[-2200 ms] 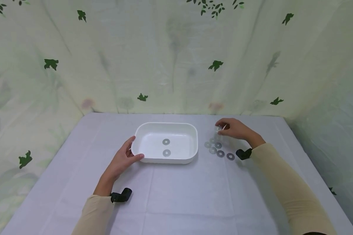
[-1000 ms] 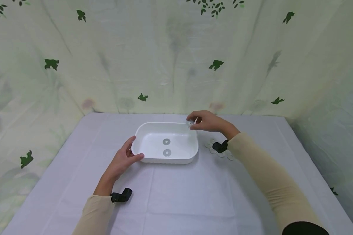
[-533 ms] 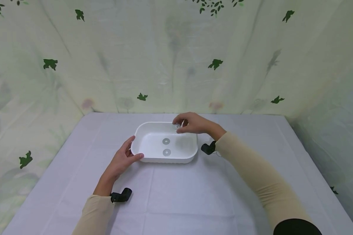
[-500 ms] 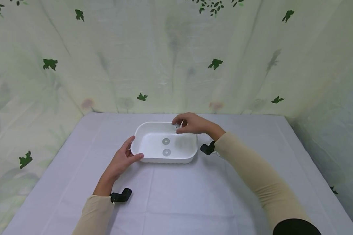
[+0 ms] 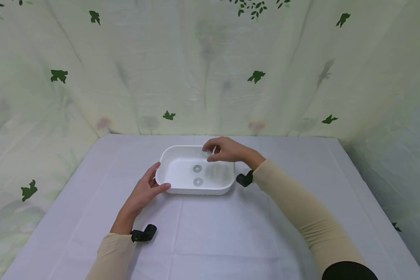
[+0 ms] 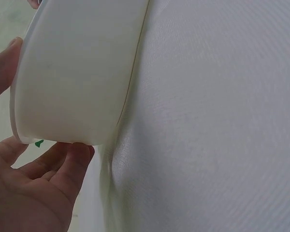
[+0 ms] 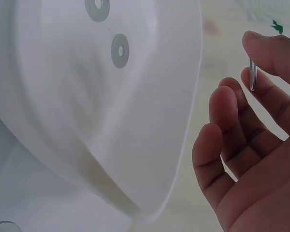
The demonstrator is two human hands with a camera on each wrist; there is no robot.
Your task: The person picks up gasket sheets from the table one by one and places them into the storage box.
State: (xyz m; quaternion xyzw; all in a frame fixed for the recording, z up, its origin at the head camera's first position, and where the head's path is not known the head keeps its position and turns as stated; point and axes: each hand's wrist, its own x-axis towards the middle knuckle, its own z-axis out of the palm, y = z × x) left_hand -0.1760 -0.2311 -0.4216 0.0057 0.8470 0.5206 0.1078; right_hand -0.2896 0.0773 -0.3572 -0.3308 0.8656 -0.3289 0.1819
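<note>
A white oval-cornered plastic tub [image 5: 176, 186] stands on the table. My left hand [image 5: 147, 187] grips its left end, thumb on the near rim; in the left wrist view the fingers [image 6: 72, 169] touch the tub's outer wall [image 6: 77, 72]. Over the tub's far right part, my right hand [image 5: 227, 150] pinches a metal washer [image 5: 207, 154] between thumb and forefinger. In the right wrist view that washer [image 7: 253, 77] is seen edge-on. Two flat grey washers, a farther one [image 5: 197, 168] and a nearer one [image 5: 198, 181], lie apart on the tub floor.
A white cloth [image 5: 210, 233] covers the table. To the right of the tub, my right forearm hides the spot where loose washers lay; part of one washer [image 7: 6, 226] shows in the right wrist view. A leaf-patterned curtain [image 5: 210, 77] hangs behind the table.
My right hand has carried a washer leftward from the loose washers beside the tub to above the tub, lowering slightly in the last half second. My left hand has stayed on the tub.
</note>
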